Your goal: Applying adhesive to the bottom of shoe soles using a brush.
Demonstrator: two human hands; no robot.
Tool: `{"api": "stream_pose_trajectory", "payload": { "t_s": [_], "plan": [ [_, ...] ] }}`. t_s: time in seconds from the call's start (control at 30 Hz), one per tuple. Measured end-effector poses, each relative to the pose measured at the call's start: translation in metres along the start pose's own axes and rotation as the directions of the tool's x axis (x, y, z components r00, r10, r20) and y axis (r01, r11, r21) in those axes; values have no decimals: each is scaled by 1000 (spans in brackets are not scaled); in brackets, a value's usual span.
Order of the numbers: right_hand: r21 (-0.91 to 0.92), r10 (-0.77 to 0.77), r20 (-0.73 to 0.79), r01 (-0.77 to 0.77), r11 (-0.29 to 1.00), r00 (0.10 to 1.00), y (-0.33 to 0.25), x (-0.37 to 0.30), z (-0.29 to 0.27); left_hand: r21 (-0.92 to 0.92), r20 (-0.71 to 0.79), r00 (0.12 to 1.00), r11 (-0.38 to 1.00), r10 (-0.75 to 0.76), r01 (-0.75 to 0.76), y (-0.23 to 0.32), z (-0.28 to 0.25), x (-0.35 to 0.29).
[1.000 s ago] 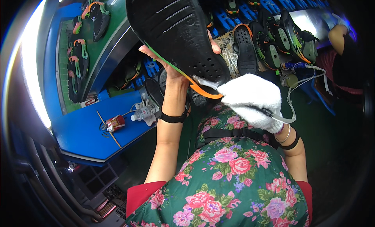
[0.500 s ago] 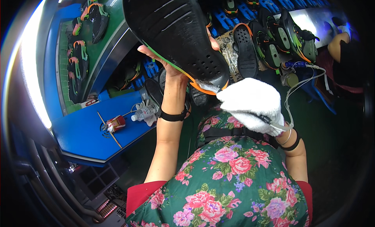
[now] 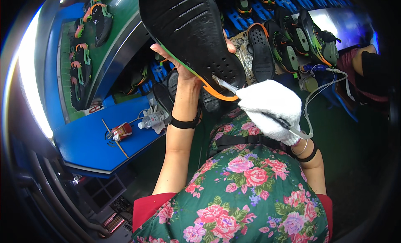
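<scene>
My bare left hand (image 3: 189, 71) grips a black shoe sole (image 3: 196, 38) from beneath, the thumb and a fingertip showing at its two edges. An orange and green rim edges the sole, and small holes dot the end nearest me. My right hand (image 3: 271, 109), in a white knitted glove, is closed round a thin brush (image 3: 224, 83) with a pale, wet-looking tip. The brush tip lies over the inner surface of the sole, near the holes and the orange rim. A clear tube (image 3: 308, 132) runs from the back of the glove. My right fingers are hidden by the knit.
Another black sole (image 3: 261, 50) and several shoe uppers (image 3: 284, 50) lie beyond my hands. On the blue table (image 3: 92, 147) at left are a water bottle (image 3: 152, 119) and a red container (image 3: 122, 131). More shoe parts (image 3: 102, 23) line a green conveyor. Another person's arm (image 3: 362, 59) shows at right.
The brush tip has moved from the orange heel rim up and inward onto the sole's inner surface, near the holes. The sole has shifted slightly right and up.
</scene>
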State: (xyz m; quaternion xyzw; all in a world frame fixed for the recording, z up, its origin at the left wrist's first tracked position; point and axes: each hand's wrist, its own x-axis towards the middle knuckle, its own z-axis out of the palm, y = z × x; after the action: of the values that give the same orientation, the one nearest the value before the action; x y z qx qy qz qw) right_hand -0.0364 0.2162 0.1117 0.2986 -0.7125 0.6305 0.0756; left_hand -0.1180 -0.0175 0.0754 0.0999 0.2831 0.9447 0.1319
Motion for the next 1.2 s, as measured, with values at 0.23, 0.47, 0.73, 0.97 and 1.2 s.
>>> {"api": "stream_pose_trajectory", "payload": {
  "t_s": [0.23,0.47,0.73,0.97,1.2],
  "plan": [
    [404,135,69,-151,902,989,13,-1,-4,60,278,960,998,-43,28,-2,-7,13],
    [-60,-180,217,197,979,960,16,-4,4,-94,284,944,975,-167,201,-7,-9,13],
    [16,-179,275,182,983,945,21,4,-2,50,198,870,891,-451,451,-8,-23,-1],
    [352,-233,440,72,933,867,28,14,-4,265,-125,800,757,-586,597,-3,-32,-6],
    [466,21,367,-203,861,930,30,17,-10,-161,51,828,813,-559,559,-10,-28,-2]
  ]
}}
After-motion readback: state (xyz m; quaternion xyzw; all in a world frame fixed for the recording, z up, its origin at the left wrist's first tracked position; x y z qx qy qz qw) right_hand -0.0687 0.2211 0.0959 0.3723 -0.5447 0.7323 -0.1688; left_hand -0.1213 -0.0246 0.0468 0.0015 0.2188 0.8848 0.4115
